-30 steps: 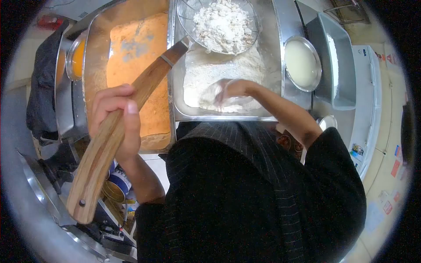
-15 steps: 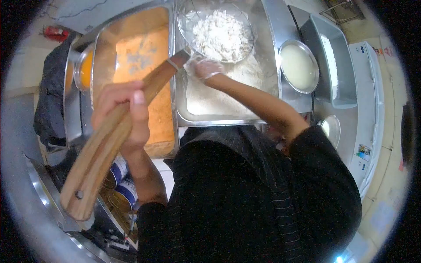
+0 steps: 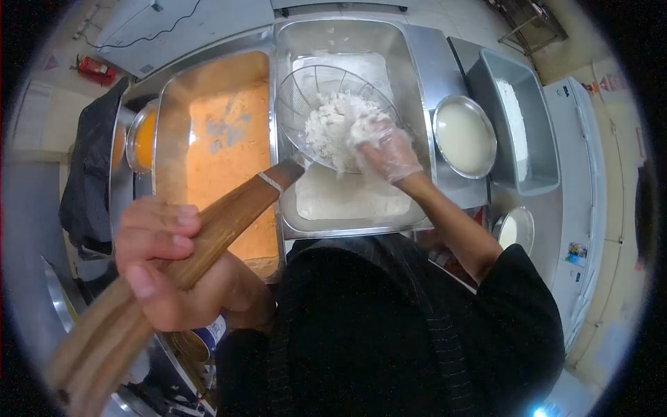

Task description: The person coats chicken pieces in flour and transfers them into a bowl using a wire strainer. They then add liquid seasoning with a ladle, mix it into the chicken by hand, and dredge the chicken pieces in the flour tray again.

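Observation:
My left hand is wrapped round the long wooden handle of a wire strainer. The strainer's basket hangs over a metal tray with white flour on its bottom. White, flour-coated pieces lie heaped in the basket. My right hand, in a clear plastic glove, is at the right side of the basket, on the coated pieces. Its fingers are partly hidden by blur and flour, so I cannot make out whether they grip anything.
To the left stands a tray of orange powder beside a bowl of orange stuff. On the right are a bowl of pale liquid, a grey bin with white powder and a smaller bowl. A fire extinguisher is at the far left.
My right hand has gone from the flour, past the strainer's handle end, to the pieces in the basket. The strainer sits lower in view, and my left hand with the handle has shifted left and down.

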A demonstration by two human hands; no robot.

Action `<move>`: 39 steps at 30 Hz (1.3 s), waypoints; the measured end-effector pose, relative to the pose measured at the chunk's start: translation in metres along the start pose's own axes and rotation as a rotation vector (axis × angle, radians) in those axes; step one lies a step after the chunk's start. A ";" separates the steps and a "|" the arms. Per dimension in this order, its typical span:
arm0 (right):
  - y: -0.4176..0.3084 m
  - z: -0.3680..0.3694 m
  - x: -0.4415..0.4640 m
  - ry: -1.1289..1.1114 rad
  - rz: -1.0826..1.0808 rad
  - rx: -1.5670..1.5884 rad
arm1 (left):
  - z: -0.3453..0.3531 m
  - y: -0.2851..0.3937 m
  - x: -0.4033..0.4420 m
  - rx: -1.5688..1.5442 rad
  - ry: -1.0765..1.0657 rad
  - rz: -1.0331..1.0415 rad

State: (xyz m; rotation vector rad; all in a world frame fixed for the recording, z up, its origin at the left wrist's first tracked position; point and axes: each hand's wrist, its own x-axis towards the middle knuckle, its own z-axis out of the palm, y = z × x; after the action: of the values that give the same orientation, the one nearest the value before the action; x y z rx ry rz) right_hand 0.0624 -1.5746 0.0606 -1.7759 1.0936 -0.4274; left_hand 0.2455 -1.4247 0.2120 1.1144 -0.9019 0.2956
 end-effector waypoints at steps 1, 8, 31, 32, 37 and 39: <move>-0.003 0.004 -0.001 -0.083 -0.084 -0.302 | 0.005 0.003 0.003 -0.029 -0.003 0.010; 0.057 0.023 0.095 -0.124 0.184 -0.608 | -0.002 0.012 -0.015 -0.164 -0.204 0.093; 0.015 -0.017 0.134 -0.519 0.257 0.163 | -0.003 -0.010 -0.024 -0.528 0.038 -0.064; 0.025 -0.022 0.142 -0.482 0.199 0.088 | -0.003 -0.010 -0.030 -0.529 0.038 -0.067; 0.028 -0.039 0.148 -0.475 -0.002 -0.131 | -0.024 -0.008 -0.040 -0.555 -0.058 -0.223; 0.063 -0.018 0.154 -0.298 0.013 -0.453 | -0.027 -0.008 -0.045 -0.589 -0.063 -0.215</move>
State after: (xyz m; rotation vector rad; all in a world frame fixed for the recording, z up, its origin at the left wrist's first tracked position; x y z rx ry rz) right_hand 0.1016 -1.7193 -0.0132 -2.1393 1.0396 0.1066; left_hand 0.2354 -1.3947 0.1691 0.6639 -0.8407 -0.1794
